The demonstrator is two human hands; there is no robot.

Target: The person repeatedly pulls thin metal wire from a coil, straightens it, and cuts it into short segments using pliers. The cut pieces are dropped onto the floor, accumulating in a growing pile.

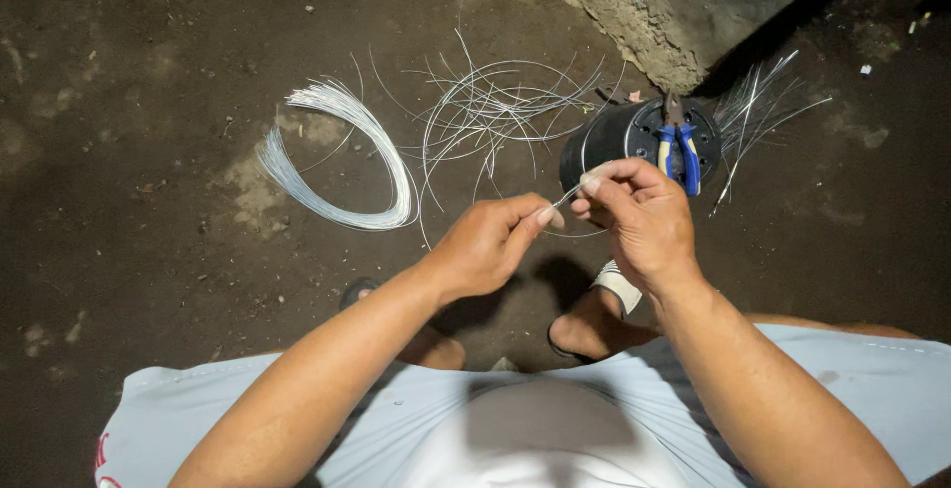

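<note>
My left hand (490, 242) and my right hand (639, 213) meet in front of me, both pinching a short piece of thin silver wire (572, 191) between thumb and fingertips. The wire runs slanted between the two hands. Just beyond my right hand stands a black round container (616, 134) with blue-and-yellow-handled pliers (680, 147) lying on top of it.
On the dark dirt ground lie a curved bundle of silver wires (342, 156) at the left, a loose tangle of wires (495, 109) in the middle and straight wire pieces (761, 102) at the right. A rough concrete block (684, 2) stands behind. My sandalled feet (592, 322) are below.
</note>
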